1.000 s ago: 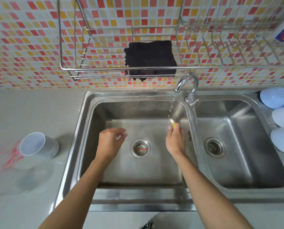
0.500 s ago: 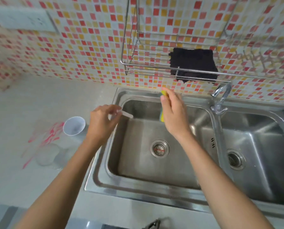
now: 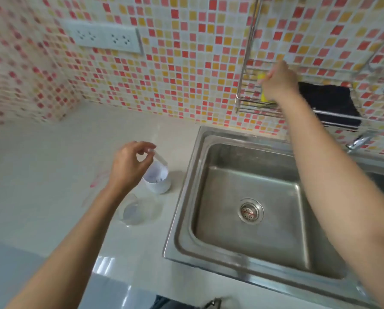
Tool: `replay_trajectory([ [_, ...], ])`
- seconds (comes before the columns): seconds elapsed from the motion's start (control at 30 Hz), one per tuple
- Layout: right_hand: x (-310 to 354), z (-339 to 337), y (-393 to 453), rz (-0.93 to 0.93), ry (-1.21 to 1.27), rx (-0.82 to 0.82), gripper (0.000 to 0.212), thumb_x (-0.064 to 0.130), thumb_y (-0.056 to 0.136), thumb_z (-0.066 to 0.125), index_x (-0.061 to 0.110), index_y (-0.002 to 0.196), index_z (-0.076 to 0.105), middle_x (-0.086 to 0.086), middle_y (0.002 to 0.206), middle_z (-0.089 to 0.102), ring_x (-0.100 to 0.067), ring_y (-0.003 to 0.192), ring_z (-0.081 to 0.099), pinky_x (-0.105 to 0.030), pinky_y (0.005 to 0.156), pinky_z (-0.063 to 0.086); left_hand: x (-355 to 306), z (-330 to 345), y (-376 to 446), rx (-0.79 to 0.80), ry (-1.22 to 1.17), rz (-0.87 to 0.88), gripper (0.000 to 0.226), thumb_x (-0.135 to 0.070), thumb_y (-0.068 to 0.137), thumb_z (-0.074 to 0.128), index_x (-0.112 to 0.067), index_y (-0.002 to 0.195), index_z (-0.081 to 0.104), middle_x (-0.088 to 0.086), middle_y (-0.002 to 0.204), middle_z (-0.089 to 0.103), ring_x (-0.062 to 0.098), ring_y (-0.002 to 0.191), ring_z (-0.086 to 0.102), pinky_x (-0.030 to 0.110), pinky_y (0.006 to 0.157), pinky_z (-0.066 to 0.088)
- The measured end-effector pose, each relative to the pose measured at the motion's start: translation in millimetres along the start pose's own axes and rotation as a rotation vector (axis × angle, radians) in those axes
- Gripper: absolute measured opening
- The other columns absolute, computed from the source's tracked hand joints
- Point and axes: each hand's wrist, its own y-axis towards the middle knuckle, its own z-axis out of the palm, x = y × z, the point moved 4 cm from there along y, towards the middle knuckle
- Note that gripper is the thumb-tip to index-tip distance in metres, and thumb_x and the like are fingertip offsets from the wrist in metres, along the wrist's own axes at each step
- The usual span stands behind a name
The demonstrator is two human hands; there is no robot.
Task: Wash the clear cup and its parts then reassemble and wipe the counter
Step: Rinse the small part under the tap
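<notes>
My left hand (image 3: 130, 166) pinches a small clear straw piece (image 3: 160, 158) just above a white inner cup (image 3: 157, 179) standing on the counter left of the sink. A clear cup part (image 3: 134, 211) lies on the counter below it, near my left forearm. My right hand (image 3: 278, 82) is raised at the left end of the wire wall rack (image 3: 249, 101), closed on a yellow sponge (image 3: 263, 94) that rests in or just over the rack. Faint red marks (image 3: 97, 177) stain the counter left of the cups.
The steel sink basin (image 3: 249, 210) with its drain strainer fills the lower right. A black cloth (image 3: 329, 103) hangs on the rack, and the tap (image 3: 358, 141) shows at the right edge. A wall socket strip (image 3: 104, 39) sits on the mosaic tiles.
The view swung left. My right hand rose from the sink's back edge to the wire rack with the yellow sponge. My left hand carried the clear straw piece from the basin to above the white cup.
</notes>
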Motion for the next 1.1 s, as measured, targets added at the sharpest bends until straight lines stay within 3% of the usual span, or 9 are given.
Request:
replay_trajectory([
  [0.17, -3.9, 16.7, 9.2, 0.039, -0.240, 0.124, 0.040, 0.036, 0.091, 0.059, 0.003, 0.113, 0.062, -0.018, 0.120, 0.062, -0.037, 0.110, 0.056, -0.041, 0.089, 0.045, 28.9, -2.8, -5.7, 0.035, 0.070, -0.012, 0.016, -0.017, 0.088, 0.064, -0.019, 0.102, 0.073, 0.001, 0.091, 0.067, 0.018, 0.085, 0.060, 0.032, 0.071, 0.048],
  [0.3, 2.9, 3.7, -15.2, 0.002, -0.212, -0.238, 0.035, 0.033, 0.087, 0.043, 0.013, 0.100, 0.068, -0.014, 0.113, 0.065, -0.039, 0.113, 0.053, -0.047, 0.099, 0.043, 48.0, 3.0, -6.3, 0.085, 0.074, 0.001, 0.016, -0.015, 0.087, 0.067, -0.017, 0.101, 0.074, 0.002, 0.088, 0.068, 0.020, 0.082, 0.061, 0.025, 0.074, 0.039],
  [0.43, 30.5, 11.8, -95.9, -0.410, 0.170, -0.528, 0.024, 0.018, 0.092, 0.046, 0.013, 0.098, 0.069, -0.007, 0.124, 0.060, -0.024, 0.121, 0.050, -0.010, 0.102, 0.025, 61.4, 13.9, -5.3, 0.133, 0.046, 0.013, 0.015, -0.013, 0.085, 0.068, -0.018, 0.099, 0.074, 0.000, 0.085, 0.068, 0.022, 0.078, 0.060, 0.028, 0.073, 0.044],
  [0.5, 37.1, 38.6, -137.2, -0.552, 0.267, -0.546, 0.021, 0.004, 0.091, 0.050, 0.006, 0.098, 0.069, -0.012, 0.122, 0.060, -0.026, 0.119, 0.051, -0.008, 0.102, 0.024, 65.7, 19.5, -5.0, 0.158, 0.044, 0.011, 0.016, -0.014, 0.086, 0.067, -0.019, 0.099, 0.074, 0.000, 0.085, 0.068, 0.022, 0.081, 0.059, 0.025, 0.073, 0.041],
  [0.6, 33.6, 95.4, -179.3, -0.623, 0.310, -0.407, 0.026, -0.008, 0.084, 0.053, 0.001, 0.102, 0.070, -0.016, 0.121, 0.060, -0.027, 0.116, 0.052, -0.030, 0.106, 0.037, 70.0, 25.7, -4.1, 0.182, 0.032, 0.015, 0.016, -0.016, 0.086, 0.066, -0.020, 0.100, 0.074, -0.001, 0.087, 0.068, 0.018, 0.082, 0.056, 0.024, 0.075, 0.039],
  [0.7, 27.8, 152.5, -211.1, -0.585, 0.302, -0.132, 0.037, -0.007, 0.080, 0.058, 0.002, 0.115, 0.065, -0.015, 0.127, 0.056, -0.025, 0.118, 0.050, -0.027, 0.108, 0.034, 71.8, 29.5, -2.4, 0.195, 0.012, 0.031, 0.017, -0.016, 0.086, 0.066, -0.022, 0.100, 0.074, -0.003, 0.087, 0.067, 0.018, 0.082, 0.057, 0.023, 0.075, 0.038],
  [0.87, 18.8, 225.9, -239.8, -0.435, 0.223, 0.425, 0.084, 0.031, 0.079, 0.075, 0.013, 0.148, 0.030, -0.003, 0.152, 0.034, -0.016, 0.139, 0.029, -0.027, 0.115, 0.023, 71.0, 31.7, 0.1, 0.195, -0.009, 0.063, 0.017, -0.016, 0.086, 0.067, -0.020, 0.101, 0.074, -0.001, 0.087, 0.067, 0.017, 0.082, 0.055, 0.026, 0.075, 0.041],
  [0.97, 17.4, 248.4, -243.3, -0.356, 0.228, 0.508, 0.101, 0.044, 0.071, 0.079, 0.019, 0.150, 0.022, 0.002, 0.152, 0.035, -0.015, 0.139, 0.031, -0.030, 0.113, 0.029, 68.9, 33.5, 0.3, 0.210, -0.014, 0.093, 0.017, -0.017, 0.085, 0.068, -0.019, 0.101, 0.075, 0.000, 0.088, 0.069, 0.019, 0.084, 0.057, 0.023, 0.075, 0.038],
  [1.1, 20.5, 259.8, -242.7, -0.266, 0.283, 0.502, 0.098, 0.046, 0.068, 0.080, 0.030, 0.146, 0.023, 0.004, 0.141, 0.048, -0.015, 0.130, 0.042, -0.035, 0.103, 0.042, 62.4, 35.2, 0.1, 0.213, -0.006, 0.136, 0.016, -0.014, 0.086, 0.068, -0.014, 0.100, 0.075, 0.004, 0.087, 0.071, 0.024, 0.084, 0.057, 0.027, 0.074, 0.040],
])
